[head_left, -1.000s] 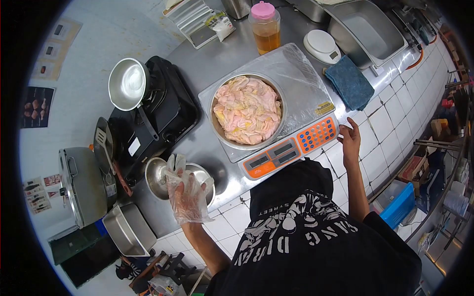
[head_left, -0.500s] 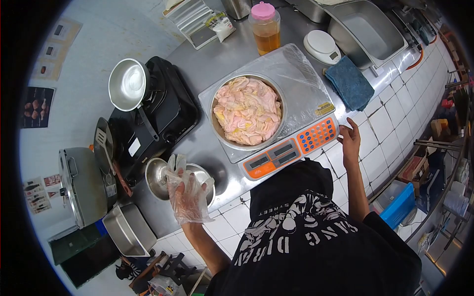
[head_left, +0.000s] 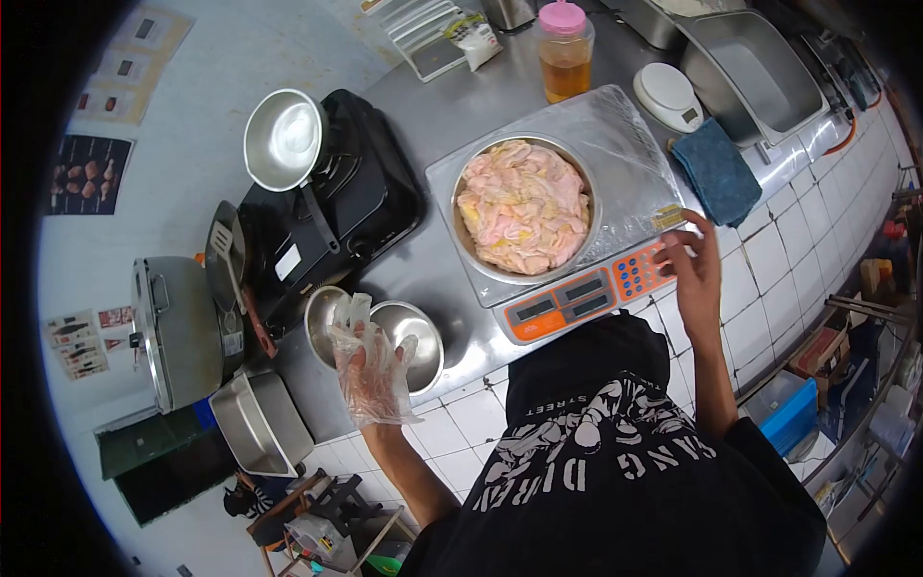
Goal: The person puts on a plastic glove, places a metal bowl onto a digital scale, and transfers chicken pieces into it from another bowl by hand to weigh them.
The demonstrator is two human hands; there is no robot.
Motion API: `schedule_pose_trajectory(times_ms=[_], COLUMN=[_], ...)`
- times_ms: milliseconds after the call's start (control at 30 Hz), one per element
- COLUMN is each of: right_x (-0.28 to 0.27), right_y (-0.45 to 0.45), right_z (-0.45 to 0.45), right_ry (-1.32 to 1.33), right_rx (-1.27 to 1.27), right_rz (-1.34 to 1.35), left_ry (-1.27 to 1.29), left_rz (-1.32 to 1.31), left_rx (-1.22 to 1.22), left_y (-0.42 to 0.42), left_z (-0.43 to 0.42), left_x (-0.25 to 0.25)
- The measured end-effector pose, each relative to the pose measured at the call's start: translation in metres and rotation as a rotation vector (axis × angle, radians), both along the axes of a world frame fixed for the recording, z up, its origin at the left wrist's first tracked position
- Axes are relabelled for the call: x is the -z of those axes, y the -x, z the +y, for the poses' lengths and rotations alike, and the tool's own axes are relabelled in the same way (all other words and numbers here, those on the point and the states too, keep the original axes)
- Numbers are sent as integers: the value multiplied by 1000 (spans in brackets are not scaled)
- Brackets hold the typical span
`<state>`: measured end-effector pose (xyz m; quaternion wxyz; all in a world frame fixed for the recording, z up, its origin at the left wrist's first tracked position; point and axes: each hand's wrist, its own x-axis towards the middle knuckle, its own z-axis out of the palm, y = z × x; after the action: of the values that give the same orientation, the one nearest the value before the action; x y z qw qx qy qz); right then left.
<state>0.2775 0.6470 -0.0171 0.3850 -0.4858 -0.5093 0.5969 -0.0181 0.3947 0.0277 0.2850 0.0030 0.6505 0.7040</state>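
Observation:
My left hand (head_left: 369, 373), in a loose clear plastic glove, hovers in front of two metal bowls, partly covering both; its fingers are apart and nothing is in it. The right-hand bowl (head_left: 419, 337) looks bare inside; the left one (head_left: 321, 322) is partly hidden. My right hand (head_left: 696, 267) is bare, fingers bent and apart, at the right end of the orange keypad (head_left: 630, 273) of a digital scale; whether a fingertip touches it I cannot tell. On the plastic-wrapped scale platform (head_left: 625, 159) stands a round metal bowl (head_left: 594, 207) heaped with raw, pale pink chicken skin (head_left: 524, 207).
A black portable stove (head_left: 370, 207) bears a saucepan (head_left: 282, 139). Behind the scale stand a pink-lidded jar (head_left: 565, 72) of amber liquid, a small white scale (head_left: 667, 94) and a deep steel pan (head_left: 750, 82). A blue cloth (head_left: 716, 171) lies at the counter edge.
My right hand has moved from beside the scale's right end to over the end of its keypad. My gloved left hand stays near the small bowls. The whole view has shifted slightly.

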Motion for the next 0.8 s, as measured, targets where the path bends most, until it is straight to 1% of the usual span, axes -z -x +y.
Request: schedule_pose_trajectory(times_ms=[100, 200, 300, 467, 567, 700, 800], right_x=[-18, -28, -26, -14, -10, -32, -50], right_y=[31, 55, 71, 92, 98, 103, 108], right_z=[-10, -18, -21, -25, -29, -47, -82], right_ry=[219, 351, 422, 296, 255, 218, 292], right_rx=[-242, -305, -306, -187, -126, -96, -152], right_rz=[72, 40, 112, 103, 58, 58, 145], left_ry=[44, 33, -5, -47, -3, -119, -302], left_rz=[35, 4, -24, -82, -78, -88, -261], left_rx=[-53, -121, -191, -178, -85, 85, 140], left_y=[4, 4, -1, 0, 1, -8, -16], left_z=[-18, -39, -55, -74, -73, -62, -59], left_x=[6, 10, 10, 21, 28, 27, 25])
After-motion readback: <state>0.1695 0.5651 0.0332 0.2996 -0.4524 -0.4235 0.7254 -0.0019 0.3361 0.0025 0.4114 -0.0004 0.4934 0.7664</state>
